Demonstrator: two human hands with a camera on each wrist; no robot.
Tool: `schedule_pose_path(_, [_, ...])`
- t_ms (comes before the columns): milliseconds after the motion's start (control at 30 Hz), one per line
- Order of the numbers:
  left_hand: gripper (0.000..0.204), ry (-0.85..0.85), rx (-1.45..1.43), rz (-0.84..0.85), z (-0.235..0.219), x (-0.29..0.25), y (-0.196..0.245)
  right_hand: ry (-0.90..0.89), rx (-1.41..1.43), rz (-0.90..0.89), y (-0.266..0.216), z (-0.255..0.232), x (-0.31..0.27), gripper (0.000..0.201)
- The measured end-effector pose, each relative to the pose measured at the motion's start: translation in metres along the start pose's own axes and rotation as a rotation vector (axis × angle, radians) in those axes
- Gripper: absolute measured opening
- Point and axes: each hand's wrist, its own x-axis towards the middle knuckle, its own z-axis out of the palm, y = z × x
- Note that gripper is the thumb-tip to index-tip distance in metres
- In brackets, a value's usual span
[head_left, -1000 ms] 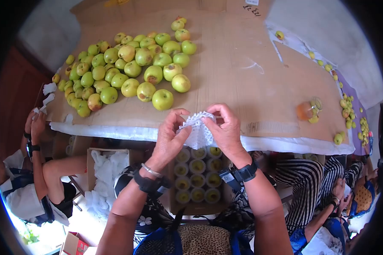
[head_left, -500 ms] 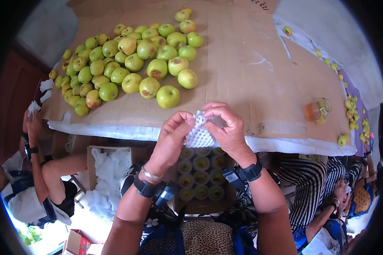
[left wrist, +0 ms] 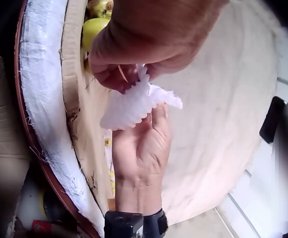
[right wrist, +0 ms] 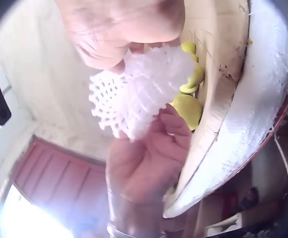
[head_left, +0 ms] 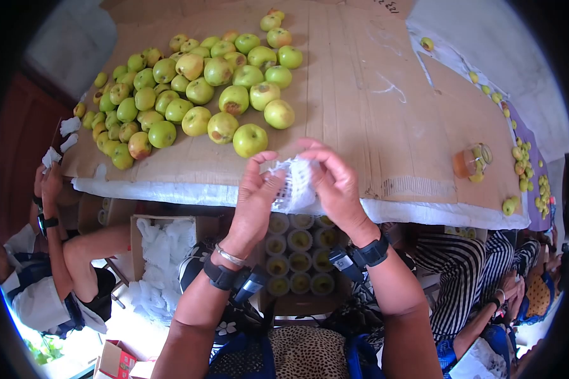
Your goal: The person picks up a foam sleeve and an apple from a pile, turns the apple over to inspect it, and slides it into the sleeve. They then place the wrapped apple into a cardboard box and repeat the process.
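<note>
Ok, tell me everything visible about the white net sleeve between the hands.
The white foam net sleeve is a soft mesh of diamond-shaped holes with a frilly open edge, as the right wrist view shows. It looks like light foam, crumpled and partly stretched. It is held in the air over the near edge of the cardboard-covered table, above a box of wrapped fruit. The left hand and right hand both pinch it; nothing else touches it.

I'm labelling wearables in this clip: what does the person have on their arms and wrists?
Both forearms are bare, no sleeves. The left wrist carries a thin silver bangle above a black strap with a small dark camera unit. The right wrist has a similar black strap and camera unit.
</note>
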Motion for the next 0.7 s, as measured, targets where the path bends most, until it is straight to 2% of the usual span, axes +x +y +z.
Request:
schedule_pose_path(67, [0.028,0.126,-0.115,0.009,0.008,0.001,0.007,0.151,0.098,0.138,0.008,-0.010,0.004,0.013])
schedule_pose_path(133, [0.029,0.089,-0.130,0.110,0.002,0.000,0.011,0.242,0.223,0.303,0.011,-0.018,0.006,0.013])
schedule_pose_path(233, [0.034,0.081,-0.032,0.278,-0.005,0.006,0.011,0.364,0.351,0.389,0.003,-0.012,0.004,0.015])
schedule_pose_path(300, [0.035,0.121,0.080,0.431,-0.005,0.008,0.006,0.197,0.164,0.269,0.000,-0.014,-0.001,0.017])
schedule_pose_path(400, [0.037,0.087,0.284,0.518,-0.003,0.010,0.001,0.017,-0.147,0.166,-0.001,-0.005,-0.009,0.022])
schedule_pose_path(433, [0.038,0.090,0.343,0.522,-0.001,0.008,0.001,-0.031,-0.255,0.145,0.000,0.003,-0.011,0.023])
schedule_pose_path(467, [0.039,0.092,0.402,0.522,0.003,0.004,0.000,0.068,-0.074,0.110,0.003,0.016,-0.011,0.025])
schedule_pose_path(500, [0.040,0.091,0.458,0.519,0.007,0.002,-0.002,0.079,-0.025,0.128,0.007,0.016,-0.011,0.025])
schedule_pose_path(533, [0.038,0.053,0.319,0.511,0.010,0.003,-0.005,0.092,0.021,0.147,0.012,0.013,-0.010,0.026])
schedule_pose_path(633, [0.036,0.112,0.056,0.233,0.007,0.002,0.002,0.103,0.174,0.180,0.012,0.009,-0.006,0.023])
schedule_pose_path(667, [0.032,0.163,0.012,0.189,0.005,0.006,0.002,0.092,0.200,0.200,0.013,0.005,-0.004,0.022])
schedule_pose_path(700, [0.031,0.143,0.014,0.136,-0.001,0.008,0.004,0.083,0.226,0.222,0.013,0.001,-0.003,0.021])
